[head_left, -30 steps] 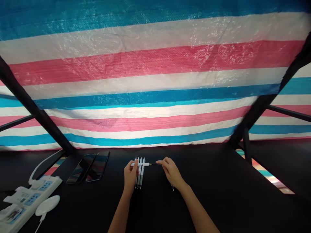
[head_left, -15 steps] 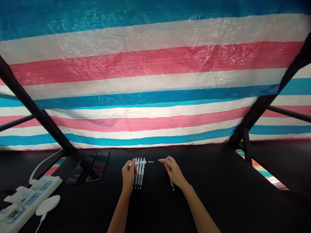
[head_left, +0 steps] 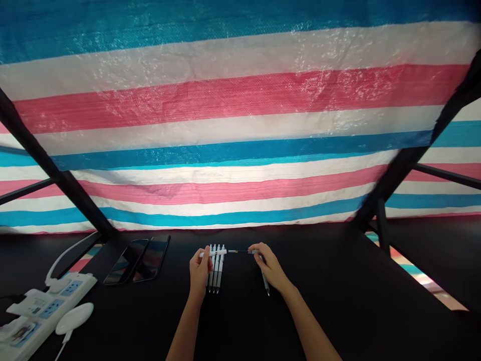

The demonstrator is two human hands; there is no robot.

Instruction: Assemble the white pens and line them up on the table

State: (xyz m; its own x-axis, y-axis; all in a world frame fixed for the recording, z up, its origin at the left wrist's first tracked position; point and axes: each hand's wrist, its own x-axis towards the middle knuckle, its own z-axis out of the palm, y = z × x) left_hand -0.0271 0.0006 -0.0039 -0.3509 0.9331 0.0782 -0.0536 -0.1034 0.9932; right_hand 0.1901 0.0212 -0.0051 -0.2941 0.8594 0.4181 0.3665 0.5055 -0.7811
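While your left hand [head_left: 200,273] sits just below the centre of the frame, its fingers are closed around a white pen barrel [head_left: 215,253] that lies crosswise, pointing to the right. Your right hand [head_left: 271,271], a little to the right of it, pinches the thin refill [head_left: 240,251] between thumb and fingertips, and the refill's free end stands just short of the barrel's open mouth; whether the two touch is too small to tell. Under your right palm a further pen [head_left: 265,282] slants down toward the lower edge, and I cannot tell whether you grip it or it rests on the worktop [head_left: 338,301].

Beneath the barrel a row of white pens [head_left: 216,271] lies side by side, close against your left hand's fingers. Two dark phones [head_left: 138,259] lie to the left, well apart from the pens, and a white power strip [head_left: 41,307] and a white puck-shaped charger [head_left: 74,317] fill the lower left corner. Right of your right hand the black worktop runs open up to a black frame post [head_left: 381,228]. Behind the pens, the striped tarp [head_left: 240,125] meets the worktop's far edge.
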